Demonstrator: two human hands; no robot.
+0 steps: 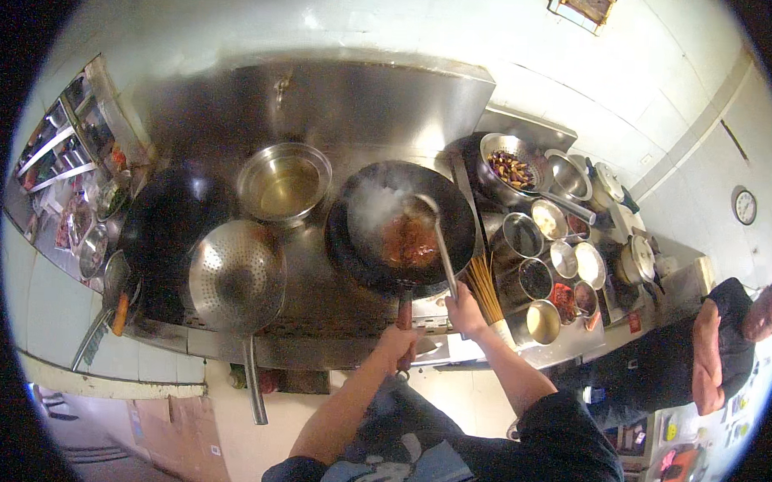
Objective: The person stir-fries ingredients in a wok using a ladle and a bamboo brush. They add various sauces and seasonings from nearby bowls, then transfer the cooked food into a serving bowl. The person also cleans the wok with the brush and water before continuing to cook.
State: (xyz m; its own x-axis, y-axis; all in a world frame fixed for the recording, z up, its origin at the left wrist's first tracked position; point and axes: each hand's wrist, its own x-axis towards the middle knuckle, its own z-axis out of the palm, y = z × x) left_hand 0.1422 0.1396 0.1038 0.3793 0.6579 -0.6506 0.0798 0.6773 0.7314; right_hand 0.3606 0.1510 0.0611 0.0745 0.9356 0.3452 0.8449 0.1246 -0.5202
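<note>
My left hand grips the wooden handle of a large dark wok on the steel range. Reddish-brown food in sauce lies in the wok, and steam rises at its left side. In my right hand is the long metal handle of a cooking ladle; its bowl is inside the wok, partly hidden by steam. Just right of that hand stands a bundle of thin bamboo sticks.
Left of the wok are a steel pot of yellowish liquid and a perforated strainer, its handle overhanging the front edge. Seasoning containers and a colander of purple-and-yellow pieces stand right. A person with folded arms stands far right.
</note>
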